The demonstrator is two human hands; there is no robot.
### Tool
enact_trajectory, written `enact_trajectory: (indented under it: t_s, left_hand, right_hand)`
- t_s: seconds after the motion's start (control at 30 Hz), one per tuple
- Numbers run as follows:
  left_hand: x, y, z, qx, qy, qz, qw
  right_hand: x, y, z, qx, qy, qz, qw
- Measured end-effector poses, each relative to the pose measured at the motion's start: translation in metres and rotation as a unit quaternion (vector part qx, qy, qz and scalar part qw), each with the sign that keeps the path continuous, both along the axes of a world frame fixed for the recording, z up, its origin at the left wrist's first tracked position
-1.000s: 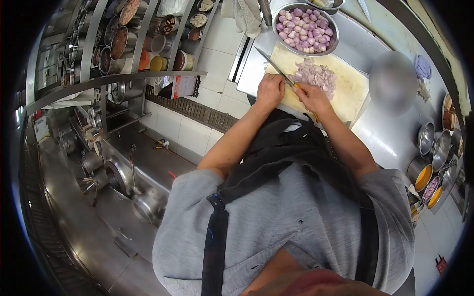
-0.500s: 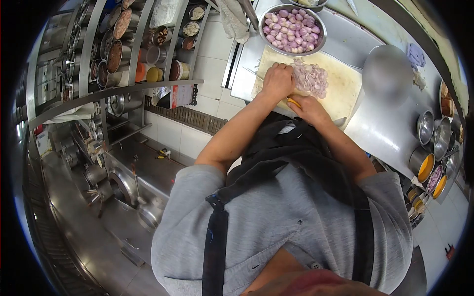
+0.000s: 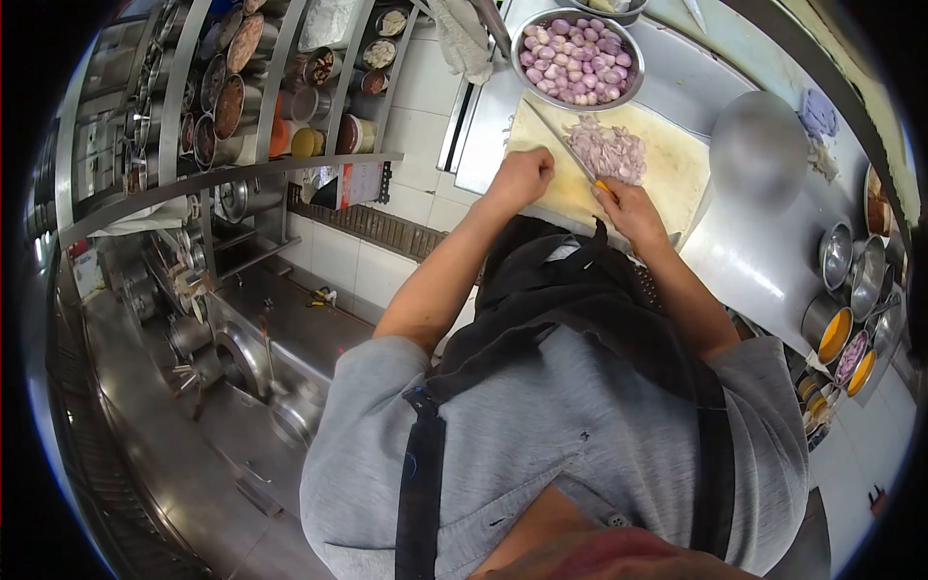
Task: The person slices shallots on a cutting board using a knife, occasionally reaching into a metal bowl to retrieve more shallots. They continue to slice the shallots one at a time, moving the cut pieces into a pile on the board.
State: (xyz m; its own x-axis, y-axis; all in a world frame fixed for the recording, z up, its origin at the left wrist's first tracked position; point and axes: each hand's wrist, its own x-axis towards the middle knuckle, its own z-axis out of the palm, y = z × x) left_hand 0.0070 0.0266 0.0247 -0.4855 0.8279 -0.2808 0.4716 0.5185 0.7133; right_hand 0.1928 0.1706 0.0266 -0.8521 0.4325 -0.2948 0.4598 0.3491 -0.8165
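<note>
My right hand [image 3: 630, 212] is closed around the orange handle of a knife [image 3: 568, 145]. Its long blade points up and left across the cutting board [image 3: 674, 172], along the left side of a pile of sliced shallots [image 3: 609, 151]. My left hand [image 3: 525, 178] is curled into a fist at the board's left edge, apart from the blade. Whatever its fingers may hold is hidden. Beyond the board's far edge stands a metal bowl full of whole peeled shallots [image 3: 577, 64].
A steel counter [image 3: 735, 266] extends to the right, with several metal bowls [image 3: 835, 249] and a pot of yellow contents [image 3: 827, 327] at its far end. On the left stands a rack [image 3: 280, 166] packed with containers. A grey cloth [image 3: 458, 39] hangs near the counter's left corner.
My left hand has drawn back left and down, away from the shallots. My right hand has moved right and up, and the knife blade now lies exposed beside the pile.
</note>
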Motion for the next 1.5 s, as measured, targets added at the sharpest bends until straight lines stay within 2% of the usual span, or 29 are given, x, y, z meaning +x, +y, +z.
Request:
enact_trajectory:
  t_s: [0.03, 0.1, 0.13, 0.2, 0.27, 0.33, 0.43, 0.53, 0.67, 0.73, 0.93, 1.13, 1.23, 1.5]
  left_hand:
    - [0.001, 0.000, -0.005, 0.003, 0.000, 0.002, 1.000]
    - [0.003, 0.003, -0.011, 0.090, 0.107, -0.036, 0.990]
    - [0.005, 0.002, -0.013, 0.090, 0.106, -0.033, 0.990]
    - [0.005, 0.003, -0.008, 0.183, 0.151, 0.002, 0.971]
    - [0.008, -0.002, -0.005, 0.157, 0.147, 0.027, 0.976]
    - [0.013, -0.006, -0.005, 0.129, 0.143, 0.050, 0.980]
    - [0.021, -0.008, -0.011, 0.128, 0.129, 0.040, 0.983]
    - [0.024, -0.004, -0.011, 0.134, 0.149, 0.053, 0.978]
    - [0.019, -0.003, -0.015, 0.114, 0.159, 0.037, 0.980]
    - [0.018, -0.003, -0.015, 0.112, 0.163, 0.029, 0.980]
    - [0.017, -0.005, -0.020, 0.126, 0.166, 0.025, 0.978]
    - [0.016, -0.007, -0.022, 0.127, 0.176, 0.025, 0.976]
    - [0.016, -0.004, -0.023, 0.140, 0.171, 0.032, 0.975]
    - [0.017, -0.005, -0.020, 0.154, 0.180, 0.036, 0.971]
  right_hand:
    - [-0.001, 0.002, 0.000, 0.016, -0.001, 0.004, 1.000]
    - [-0.002, 0.002, 0.004, 0.009, -0.014, 0.004, 1.000]
    - [-0.003, 0.001, 0.006, -0.002, -0.025, 0.005, 1.000]
    - [-0.004, -0.001, 0.018, -0.017, -0.045, 0.013, 0.999]
    - [-0.003, -0.001, 0.019, -0.034, -0.066, 0.017, 0.997]
    - [0.001, -0.003, 0.011, -0.015, 0.017, 0.023, 0.999]
    - [-0.002, -0.002, 0.019, -0.032, -0.026, 0.030, 0.999]
    - [-0.005, 0.000, 0.029, -0.010, -0.019, 0.050, 0.999]
    - [-0.019, -0.003, 0.008, 0.020, -0.018, 0.064, 0.998]
    - [-0.029, -0.005, -0.009, 0.032, 0.027, 0.071, 0.997]
    - [-0.020, -0.002, 0.015, 0.030, 0.032, 0.071, 0.997]
    - [-0.040, -0.006, -0.006, 0.051, -0.018, 0.082, 0.995]
    - [-0.031, -0.002, 0.015, 0.028, -0.010, 0.063, 0.998]
    - [-0.039, -0.006, -0.003, 0.039, 0.004, 0.094, 0.995]
